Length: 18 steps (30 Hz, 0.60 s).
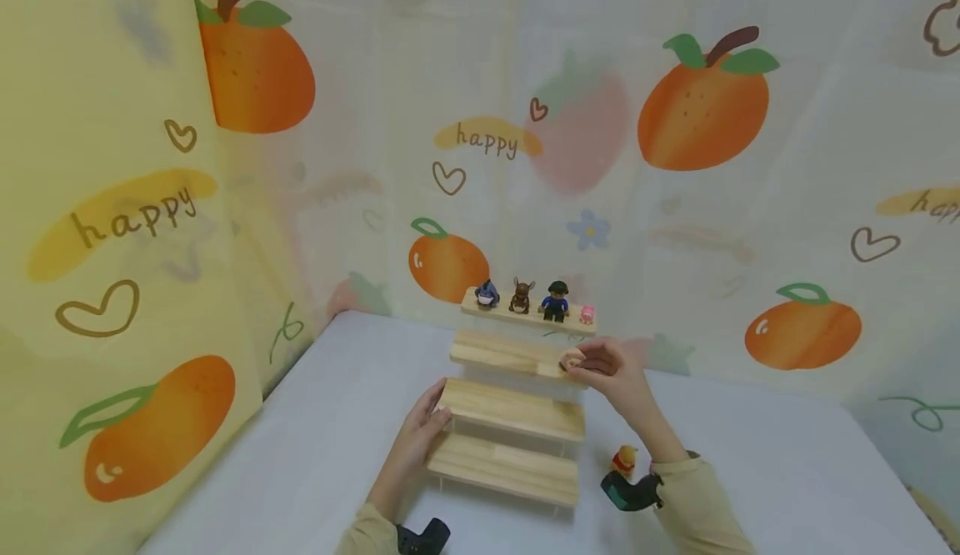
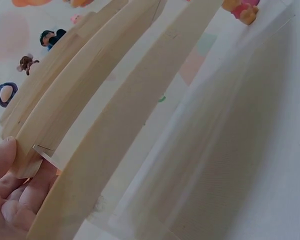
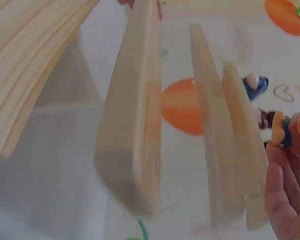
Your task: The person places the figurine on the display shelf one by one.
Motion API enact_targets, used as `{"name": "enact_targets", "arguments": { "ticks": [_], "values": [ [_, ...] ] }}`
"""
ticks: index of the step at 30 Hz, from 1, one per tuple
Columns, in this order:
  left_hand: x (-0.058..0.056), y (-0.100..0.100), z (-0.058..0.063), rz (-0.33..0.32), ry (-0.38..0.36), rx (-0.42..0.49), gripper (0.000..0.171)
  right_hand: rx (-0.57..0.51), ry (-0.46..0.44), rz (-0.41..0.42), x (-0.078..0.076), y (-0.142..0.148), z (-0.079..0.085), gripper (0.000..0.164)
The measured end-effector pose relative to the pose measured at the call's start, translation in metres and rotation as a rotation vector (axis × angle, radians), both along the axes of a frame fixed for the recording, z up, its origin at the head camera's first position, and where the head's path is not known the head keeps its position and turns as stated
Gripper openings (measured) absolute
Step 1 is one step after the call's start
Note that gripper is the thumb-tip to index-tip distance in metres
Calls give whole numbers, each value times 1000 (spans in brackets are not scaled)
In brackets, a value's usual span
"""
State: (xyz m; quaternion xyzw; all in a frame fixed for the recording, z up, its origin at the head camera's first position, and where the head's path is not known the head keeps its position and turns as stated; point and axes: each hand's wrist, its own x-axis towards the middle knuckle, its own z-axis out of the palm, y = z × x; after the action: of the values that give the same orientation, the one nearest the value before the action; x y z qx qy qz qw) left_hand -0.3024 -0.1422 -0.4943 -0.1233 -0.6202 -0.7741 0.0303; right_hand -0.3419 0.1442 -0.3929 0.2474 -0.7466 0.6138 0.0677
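Observation:
A tiered wooden display stand point(image 1: 517, 409) with several shelves rises on the white surface. My left hand point(image 1: 420, 426) grips the left end of its second shelf from the bottom. In the left wrist view the thumb lies over that shelf's end, with fingers beneath. My right hand point(image 1: 617, 369) pinches a small toy figure point(image 3: 281, 131), tan-orange with a dark blue band, at the right end of the second shelf from the top. Along the top shelf stand a blue donkey figure point(image 1: 487, 294), a brown kangaroo-like figure point(image 1: 521, 297), a figure in dark clothes point(image 1: 556, 301) and a small pink figure point(image 1: 587, 314).
A yellow bear figure point(image 1: 624, 459) in red stands on the white table point(image 1: 292, 472), right of the stand, close to my right wrist's dark camera point(image 1: 630, 492). Behind the stand hangs a fruit-printed curtain point(image 1: 360, 122), and another side of it closes off the left.

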Motion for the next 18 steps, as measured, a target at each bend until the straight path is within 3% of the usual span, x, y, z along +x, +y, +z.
{"name": "enact_targets", "arguments": {
  "ticks": [5, 13, 18],
  "values": [
    [0, 0, -1, 2, -19, -6, 54, 54, -70, 33, -3, -30, 4, 31],
    [-2, -2, 3, 8, 36, -38, 55, 56, 8, 49, -14, -69, 5, 26],
    [-1, -2, -1, -22, 17, -20, 56, 71, 16, -10, -8, -84, 13, 20]
  ]
}}
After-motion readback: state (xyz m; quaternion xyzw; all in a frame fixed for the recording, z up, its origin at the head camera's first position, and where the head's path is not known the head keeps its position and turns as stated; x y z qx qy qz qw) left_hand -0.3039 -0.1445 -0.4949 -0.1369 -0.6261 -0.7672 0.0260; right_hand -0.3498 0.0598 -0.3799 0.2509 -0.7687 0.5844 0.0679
